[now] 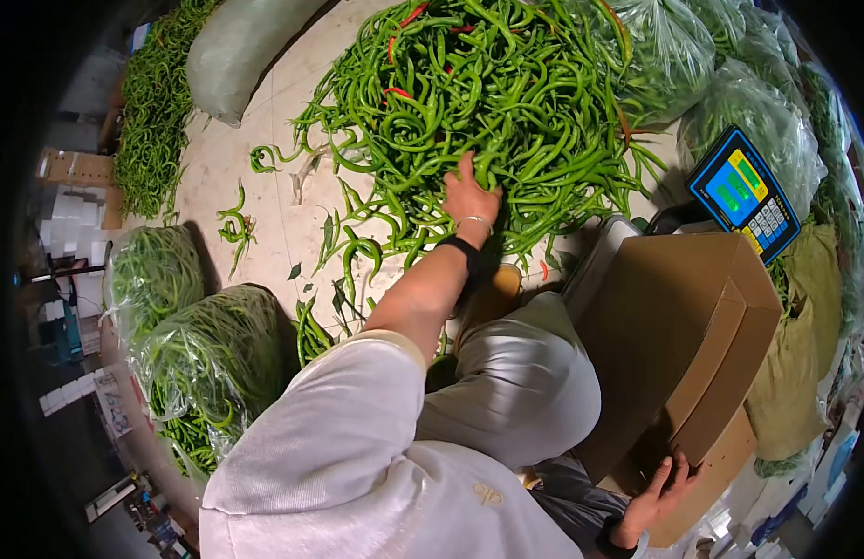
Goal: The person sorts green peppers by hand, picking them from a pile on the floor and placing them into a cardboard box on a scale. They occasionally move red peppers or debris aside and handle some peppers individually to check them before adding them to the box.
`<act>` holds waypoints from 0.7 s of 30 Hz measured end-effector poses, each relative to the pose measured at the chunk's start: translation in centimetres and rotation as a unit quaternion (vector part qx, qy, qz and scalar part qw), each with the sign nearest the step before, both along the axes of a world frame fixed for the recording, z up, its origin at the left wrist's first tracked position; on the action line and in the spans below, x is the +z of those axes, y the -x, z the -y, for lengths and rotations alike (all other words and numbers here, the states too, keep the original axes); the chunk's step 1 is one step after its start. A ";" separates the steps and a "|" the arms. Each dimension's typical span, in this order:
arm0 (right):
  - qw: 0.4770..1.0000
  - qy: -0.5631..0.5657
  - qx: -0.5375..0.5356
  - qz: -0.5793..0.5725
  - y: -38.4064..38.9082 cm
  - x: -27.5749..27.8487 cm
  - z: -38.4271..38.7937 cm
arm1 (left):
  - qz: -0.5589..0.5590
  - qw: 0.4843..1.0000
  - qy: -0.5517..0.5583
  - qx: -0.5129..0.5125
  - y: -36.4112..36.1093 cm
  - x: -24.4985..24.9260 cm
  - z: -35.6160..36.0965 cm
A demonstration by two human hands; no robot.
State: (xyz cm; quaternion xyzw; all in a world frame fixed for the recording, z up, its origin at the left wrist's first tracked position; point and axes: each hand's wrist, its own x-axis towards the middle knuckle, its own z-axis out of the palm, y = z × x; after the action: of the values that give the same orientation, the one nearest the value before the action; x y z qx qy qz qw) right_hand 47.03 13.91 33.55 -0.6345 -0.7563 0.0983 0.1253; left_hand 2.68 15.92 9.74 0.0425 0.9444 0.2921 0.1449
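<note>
A large heap of long green chili peppers [534,112], with a few red ones, lies on the pale floor. My left hand [471,197] is at the heap's near edge, its fingers closed around green peppers; part of the fingers is hidden among them. At the lower right, my right hand [658,496] rests by the near edge of an open cardboard box [660,317], fingers spread and holding nothing. The inside of the box is mostly in shadow. Loose peppers [362,252] and leaves are scattered beside the heap.
Bags of green peppers [218,345] stand at the left, with another pepper pile [152,130] behind. Filled clear bags [754,121] line the upper right, near a scale's lit display [744,191]. A yellowish sack [800,345] is beyond the box. A whitish bag [236,56] lies at the top.
</note>
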 end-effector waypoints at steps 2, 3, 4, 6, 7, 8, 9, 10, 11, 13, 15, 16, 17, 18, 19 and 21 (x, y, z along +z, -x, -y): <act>0.999 -0.007 0.014 -0.044 0.7 0.0 0.0 | -0.034 0.998 -0.034 -0.041 -0.5 -1.1 0.1; 0.999 -0.005 0.012 -0.038 0.8 -0.1 0.1 | -0.001 0.997 -0.063 -0.034 0.0 -1.4 0.0; 0.998 -0.001 0.023 -0.058 0.7 -0.2 0.1 | 0.032 0.995 -0.093 -0.026 1.2 -1.7 -0.2; 0.997 0.003 0.034 -0.076 0.7 -0.1 0.0 | 0.066 0.981 -0.166 -0.070 2.6 -2.9 0.0; 0.998 -0.001 0.036 -0.055 0.9 0.0 0.0 | 0.044 0.986 -0.144 -0.067 2.5 -3.7 0.3; 0.999 -0.008 0.036 -0.037 1.0 0.0 0.0 | 0.020 0.990 -0.124 -0.066 2.5 -3.5 0.3; 0.999 -0.011 0.033 -0.039 1.1 0.0 0.0 | 0.025 0.990 -0.123 -0.062 2.8 -3.9 0.6; 0.999 0.005 0.015 -0.050 1.0 0.0 0.1 | 0.033 0.990 -0.122 -0.058 2.9 -4.1 0.8; 0.998 0.021 -0.002 -0.061 0.9 0.0 0.2 | -0.005 0.992 -0.121 -0.038 2.1 -3.6 0.7; 1.000 -0.006 0.012 -0.003 0.6 0.0 0.3 | 0.004 0.993 -0.112 -0.038 1.2 -2.5 1.5; 1.000 -0.017 0.007 -0.006 0.1 -0.3 0.3 | 0.002 0.990 -0.138 -0.038 1.2 -2.3 2.5; 1.000 -0.021 0.004 -0.007 -0.4 -0.6 0.3 | -0.024 0.983 -0.177 -0.047 1.5 -2.4 3.2; 1.000 -0.026 0.009 -0.005 -0.5 -0.7 0.2 | -0.015 0.982 -0.184 -0.043 1.5 -0.4 3.7; 0.999 -0.031 0.015 -0.005 -0.4 -0.6 0.3 | -0.008 0.981 -0.191 -0.039 1.6 1.8 4.4; 0.999 -0.049 0.024 0.000 -0.3 -0.4 0.4 | -0.034 0.969 -0.239 -0.055 2.7 1.1 5.1; 0.998 -0.063 0.029 -0.001 -0.5 -0.4 0.4 | -0.055 0.947 -0.306 -0.084 5.3 1.5 6.0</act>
State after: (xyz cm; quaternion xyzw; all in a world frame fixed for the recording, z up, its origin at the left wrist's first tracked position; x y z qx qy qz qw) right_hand 47.54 13.50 33.18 -0.6034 -0.7786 0.0547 0.1631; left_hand -2.66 9.88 11.26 0.1799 0.8089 0.5512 0.0972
